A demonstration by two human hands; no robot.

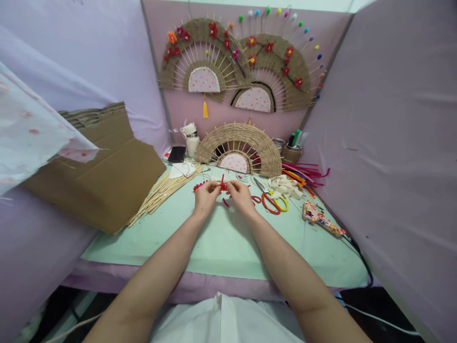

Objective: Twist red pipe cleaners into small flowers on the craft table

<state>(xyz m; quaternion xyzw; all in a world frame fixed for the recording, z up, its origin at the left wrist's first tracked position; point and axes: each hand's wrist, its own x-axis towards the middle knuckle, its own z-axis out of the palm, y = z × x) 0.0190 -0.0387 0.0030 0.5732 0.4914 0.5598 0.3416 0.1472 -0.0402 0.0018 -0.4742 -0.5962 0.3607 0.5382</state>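
Observation:
My left hand (pixel 207 196) and my right hand (pixel 240 194) meet over the middle of the table, fingertips pinched on a red pipe cleaner flower (pixel 223 186) between them. One red end sticks straight up from it. A short piece of dark red pipe cleaner (pixel 225 203) lies just below the hands. To the left of my left hand are small red and magenta pipe cleaner pieces (pixel 199 186). Red-handled scissors (pixel 270 204) and a yellow-handled pair (pixel 283 202) lie right of my right hand. Behind the hands stands a twine-wrapped fan (pixel 239 143) with a dotted cloth centre.
Thin wooden sticks (pixel 160 193) and a folded cardboard sheet (pixel 103 176) lie left. To the right are cream fabric strips (pixel 285 186), coloured pipe cleaners (pixel 307 174) and a corded, flower-patterned glue gun (pixel 323 220). A white bottle (pixel 192 140) and phone (pixel 177 154) stand back left.

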